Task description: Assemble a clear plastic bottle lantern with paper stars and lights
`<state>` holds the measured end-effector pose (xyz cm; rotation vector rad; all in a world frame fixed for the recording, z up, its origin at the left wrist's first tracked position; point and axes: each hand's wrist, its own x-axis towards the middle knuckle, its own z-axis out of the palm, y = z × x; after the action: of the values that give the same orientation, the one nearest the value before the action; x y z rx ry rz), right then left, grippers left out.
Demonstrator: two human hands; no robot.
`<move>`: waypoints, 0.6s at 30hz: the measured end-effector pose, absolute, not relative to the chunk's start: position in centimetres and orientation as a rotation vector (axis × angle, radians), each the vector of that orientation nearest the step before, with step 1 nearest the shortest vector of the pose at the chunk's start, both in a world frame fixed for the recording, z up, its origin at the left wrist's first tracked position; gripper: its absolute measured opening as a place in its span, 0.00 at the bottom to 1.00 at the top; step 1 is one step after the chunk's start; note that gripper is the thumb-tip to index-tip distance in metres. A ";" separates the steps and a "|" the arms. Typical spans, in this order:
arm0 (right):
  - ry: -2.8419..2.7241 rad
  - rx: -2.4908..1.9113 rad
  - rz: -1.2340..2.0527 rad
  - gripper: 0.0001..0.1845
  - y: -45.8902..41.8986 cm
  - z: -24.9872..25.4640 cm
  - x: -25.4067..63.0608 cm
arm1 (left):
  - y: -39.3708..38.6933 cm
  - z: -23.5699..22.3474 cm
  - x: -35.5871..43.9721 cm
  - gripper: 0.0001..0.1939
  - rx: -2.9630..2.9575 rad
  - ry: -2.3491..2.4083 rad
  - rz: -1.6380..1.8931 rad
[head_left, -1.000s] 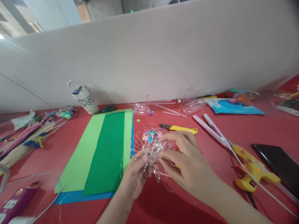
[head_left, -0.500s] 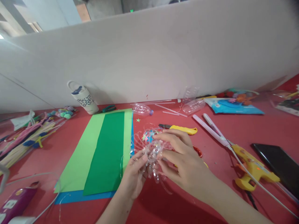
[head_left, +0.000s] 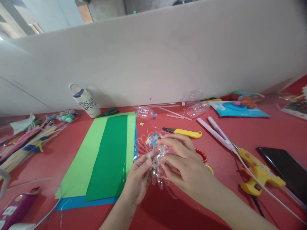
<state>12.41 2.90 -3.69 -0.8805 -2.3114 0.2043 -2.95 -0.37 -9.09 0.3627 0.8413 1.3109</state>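
A clear plastic piece with many curled strips [head_left: 157,156] is between my two hands, above the red table. My left hand [head_left: 139,177] pinches its left side between thumb and fingers. Curved over its right side, my right hand [head_left: 184,159] has its fingertips closed on the clear strips. Small coloured stars [head_left: 152,140], blue, pink and green, show just beyond the fingers; whether they lie on the table or on the plastic is unclear. A yellow utility knife [head_left: 188,133] lies behind my right hand, and red-handled scissors [head_left: 201,155] are partly hidden by it.
Green sheets [head_left: 107,159] lie on the left. Clear bottle pieces [head_left: 145,112], a white tumbler [head_left: 87,103] and pliers [head_left: 111,111] stand or lie near the wall. To the right are a pink flat iron [head_left: 216,134], a yellow glue gun [head_left: 260,171] and a phone [head_left: 283,169].
Both hands keep nearly the same hold on the clear plastic. My right fingers have shifted slightly, and a little more of the coloured stars shows.
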 end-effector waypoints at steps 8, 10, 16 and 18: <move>-2.310 -0.877 0.183 0.10 2.8 -3.6 12.4 | -0.4 -8.9 -2.8 0.10 0.367 0.814 1.312; -2.304 -0.877 0.198 0.10 2.7 -3.6 12.4 | -0.4 -9.1 -2.9 0.09 0.360 0.810 1.309; -2.109 -0.965 0.474 0.08 2.4 -3.8 12.3 | -0.3 -9.5 -3.1 0.13 0.388 0.831 1.304; -2.017 -1.012 0.637 0.08 2.4 -3.6 12.3 | -0.3 -9.5 -3.1 0.13 0.399 0.824 1.305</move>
<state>12.34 2.45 -3.56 -1.0120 -2.0168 0.6368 -3.08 -0.28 -9.55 0.3994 0.8236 1.3047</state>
